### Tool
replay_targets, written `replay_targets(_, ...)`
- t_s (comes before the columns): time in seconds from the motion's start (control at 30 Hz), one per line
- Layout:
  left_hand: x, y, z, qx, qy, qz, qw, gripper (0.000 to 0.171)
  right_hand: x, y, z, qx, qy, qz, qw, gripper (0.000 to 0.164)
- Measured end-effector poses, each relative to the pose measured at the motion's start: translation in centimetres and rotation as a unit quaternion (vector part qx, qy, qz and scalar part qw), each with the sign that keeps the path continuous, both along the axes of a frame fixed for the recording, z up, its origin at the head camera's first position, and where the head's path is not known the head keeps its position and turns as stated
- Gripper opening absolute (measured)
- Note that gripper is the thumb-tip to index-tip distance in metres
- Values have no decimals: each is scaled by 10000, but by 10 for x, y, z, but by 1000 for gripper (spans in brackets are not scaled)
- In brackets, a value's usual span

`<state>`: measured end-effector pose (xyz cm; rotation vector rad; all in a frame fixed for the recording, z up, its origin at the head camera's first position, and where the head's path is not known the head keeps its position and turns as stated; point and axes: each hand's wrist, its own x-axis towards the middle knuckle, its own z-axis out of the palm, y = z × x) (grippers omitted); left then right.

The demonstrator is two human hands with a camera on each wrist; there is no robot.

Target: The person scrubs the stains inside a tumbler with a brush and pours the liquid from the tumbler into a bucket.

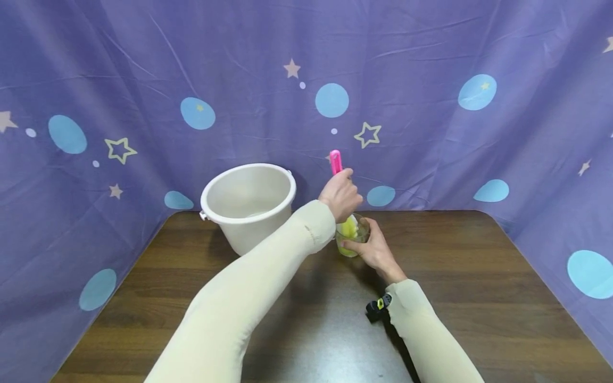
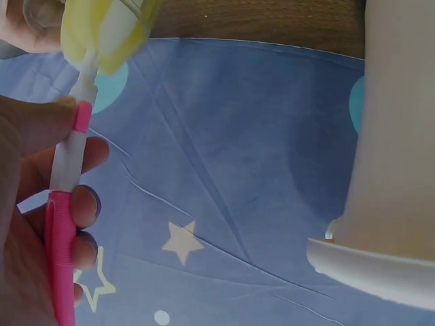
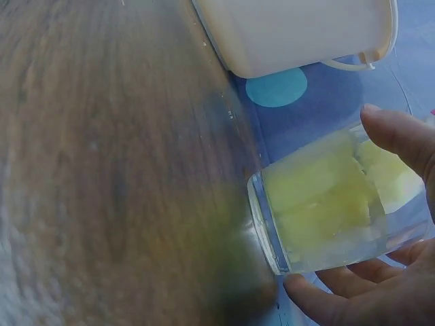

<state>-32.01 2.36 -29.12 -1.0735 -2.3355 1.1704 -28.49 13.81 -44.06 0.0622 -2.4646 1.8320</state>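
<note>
My left hand [image 1: 341, 196] grips the pink and white handle of a sponge bottle brush [image 2: 62, 238], thumb and fingers wrapped along it. Its pink end points up in the head view. The yellow and white sponge head reaches down inside a clear drinking glass [image 3: 319, 204]. Round the glass curl the thumb and fingers of my right hand [image 1: 375, 249], holding it by its side. In the right wrist view the sponge shows through the glass wall, and the glass base is close to the tabletop.
Left of the glass stands a large white bucket [image 1: 258, 231] with a rim and side lugs, near the back edge of the brown wooden table [image 1: 479, 298]. A purple curtain [image 1: 407, 53] with stars and blue ovals hangs behind. A dark wrist camera [image 1: 375, 308] sits at my right cuff.
</note>
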Motion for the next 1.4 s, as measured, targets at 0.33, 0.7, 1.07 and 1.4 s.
replay_targets(0.33, 4, -3, 1, 22, -148, -175, 9997, 18, -2, 2, -1, 8, 79, -23, 10000, 91)
replay_targets(0.7, 8, -2, -1, 147, -125, -460, 9988, 18, -1, -1, -3, 86, 77, 3, 9999, 89)
replay_targets(1.07, 6, 14, -5, -26, 217, -460, 9987, 14, 1, 5, -1, 163, 122, -34, 9998, 84)
replay_targets(1.4, 3, 11, -6, -240, 326, -237, 9989, 17, 1, 3, 0, 110, 107, -45, 9999, 86)
